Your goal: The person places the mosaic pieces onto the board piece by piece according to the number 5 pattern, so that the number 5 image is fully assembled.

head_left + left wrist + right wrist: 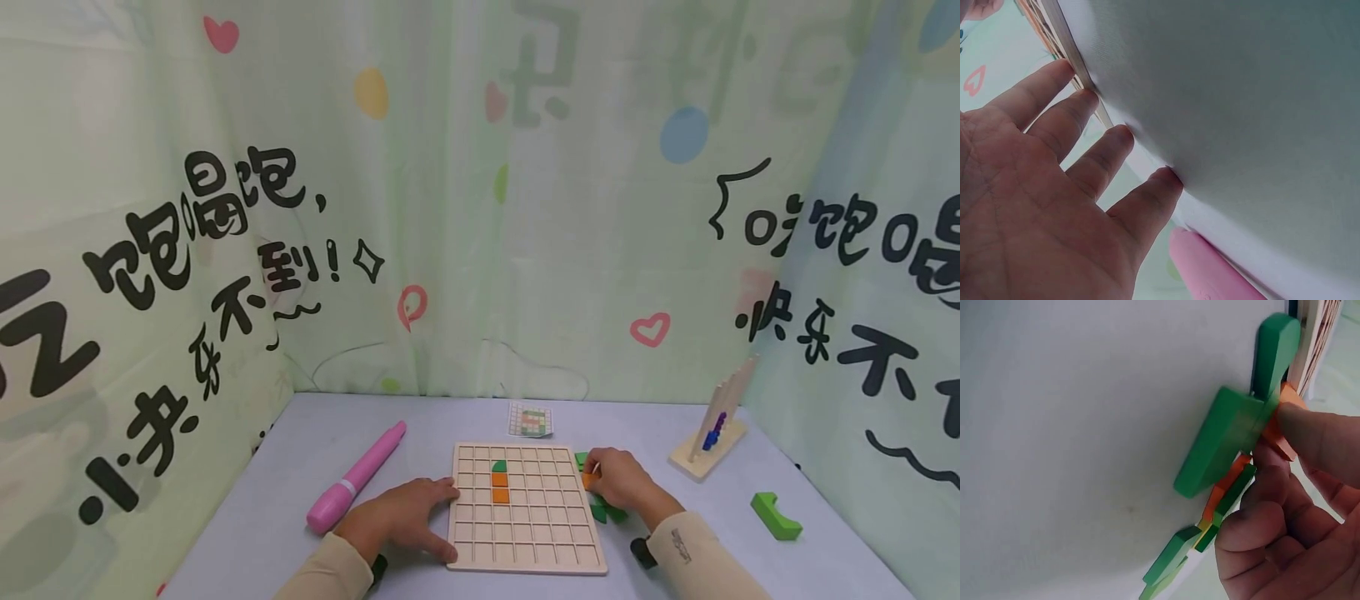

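A wooden grid board (531, 525) lies on the table before me, with a green rounded piece (499, 466) and two orange square tiles (500, 487) set in its cells. My left hand (405, 515) is spread at the board's left edge, its straight fingertips touching the side in the left wrist view. Beside the right edge, my right hand (621, 479) pinches an orange tile (1286, 419) between thumb and finger. Green blocks (1216, 447) lie around and under that hand, with another orange tile (1225, 484) among them.
A pink stick-shaped thing (356, 475) lies left of the board. A small pattern card (531, 420) is behind it. At the right are a wooden stand with coloured beads (708, 442) and a green arch block (776, 516). Printed curtains (525, 250) surround the table.
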`<state>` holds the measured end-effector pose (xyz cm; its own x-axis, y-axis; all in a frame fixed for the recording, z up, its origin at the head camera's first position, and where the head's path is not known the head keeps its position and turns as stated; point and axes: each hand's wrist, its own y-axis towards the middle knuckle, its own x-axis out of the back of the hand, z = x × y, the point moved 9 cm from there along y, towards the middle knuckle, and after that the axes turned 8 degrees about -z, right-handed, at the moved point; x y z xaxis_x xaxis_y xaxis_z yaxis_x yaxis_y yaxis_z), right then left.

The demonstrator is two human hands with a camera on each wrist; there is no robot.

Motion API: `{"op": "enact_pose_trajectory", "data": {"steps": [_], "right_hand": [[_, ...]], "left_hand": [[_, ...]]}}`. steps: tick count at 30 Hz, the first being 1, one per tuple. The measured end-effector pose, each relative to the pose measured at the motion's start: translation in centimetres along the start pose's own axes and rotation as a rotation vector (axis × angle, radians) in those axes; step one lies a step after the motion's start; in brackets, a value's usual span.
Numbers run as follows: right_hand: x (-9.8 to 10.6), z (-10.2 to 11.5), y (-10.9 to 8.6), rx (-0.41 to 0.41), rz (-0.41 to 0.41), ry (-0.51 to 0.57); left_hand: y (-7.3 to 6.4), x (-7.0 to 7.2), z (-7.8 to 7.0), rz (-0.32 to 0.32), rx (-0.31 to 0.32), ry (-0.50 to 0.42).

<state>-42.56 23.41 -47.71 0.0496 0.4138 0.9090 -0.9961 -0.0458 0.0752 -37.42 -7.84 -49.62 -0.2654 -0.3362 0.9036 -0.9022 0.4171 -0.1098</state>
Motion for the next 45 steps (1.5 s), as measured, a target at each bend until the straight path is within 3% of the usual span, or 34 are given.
{"op": "enact_pose_trajectory", "data": {"steps": [4, 13, 20, 33, 40, 45], "right_hand": [[0.4, -0.2, -0.4, 0.002, 0.003, 0.042], [0.6, -1.0, -0.6, -0.099, 0.003, 0.189], [-0.1, 1.1, -0.7, -0.062, 0.038, 0.315], [-1.6, 5.6, -1.0, 0.001, 0.116, 0.385], [-2.7, 8.2, -1.0, 0.085, 0.142, 0.355], [-3.3, 9.1, -1.1, 0.096, 0.158, 0.325]], "left_hand": [[-0.1, 0.0, -0.1, 0.0, -0.013, -0.006], [-0.5, 0.5, -0.6, -0.002, -0.015, -0.012], [-0.5, 0.5, -0.7, 0.002, -0.016, -0.011], [-0.4, 0.5, -0.6, 0.0, -0.024, 0.008], [-0.4, 0.6, -0.7, 0.006, -0.021, -0.011], [-0.5, 0.6, -0.8, 0.005, -0.021, -0.015]]}}
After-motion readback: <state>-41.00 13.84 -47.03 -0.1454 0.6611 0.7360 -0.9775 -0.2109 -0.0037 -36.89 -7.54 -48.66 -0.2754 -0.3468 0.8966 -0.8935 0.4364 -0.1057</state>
